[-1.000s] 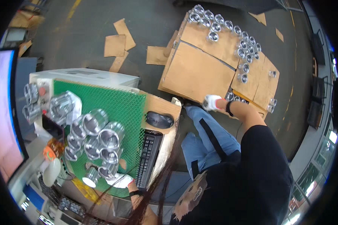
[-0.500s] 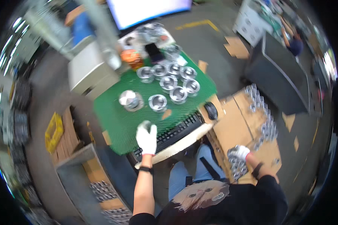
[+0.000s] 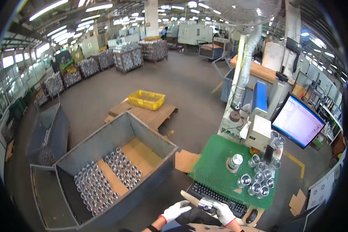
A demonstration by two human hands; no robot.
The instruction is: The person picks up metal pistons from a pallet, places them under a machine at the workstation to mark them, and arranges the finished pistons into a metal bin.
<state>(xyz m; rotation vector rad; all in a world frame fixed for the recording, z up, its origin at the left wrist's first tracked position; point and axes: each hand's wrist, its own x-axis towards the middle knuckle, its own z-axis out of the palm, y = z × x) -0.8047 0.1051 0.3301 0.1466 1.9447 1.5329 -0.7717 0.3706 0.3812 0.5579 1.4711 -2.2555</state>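
My right hand (image 3: 224, 213), in a white glove, is closed around a shiny metal piston (image 3: 207, 204) just in front of the black keyboard (image 3: 216, 194). To its left, my gloved left hand (image 3: 176, 211) is held with its fingers stretched out, nothing in it. On the green mat (image 3: 209, 166) one piston (image 3: 237, 159) stands flat top up on a round holder. Right of it, several more pistons (image 3: 260, 167) form a loose group. A large grey metal bin (image 3: 168, 162) on the left holds rows of pistons (image 3: 92, 185) on cardboard.
A white marking-machine-like box (image 3: 259, 131) overhangs the mat's far side, beside a lit monitor (image 3: 297, 120). A mouse (image 3: 251, 215) lies right of the keyboard. Beyond the bin, a yellow crate (image 3: 147, 99) sits on a wooden pallet (image 3: 164, 116). Piston-filled cages (image 3: 127, 57) line the background.
The view has swung left and up, bringing in the bin. My right hand has left the pistons on the right-hand cardboard and now holds one before the keyboard. My left hand has left the keyboard's edge.
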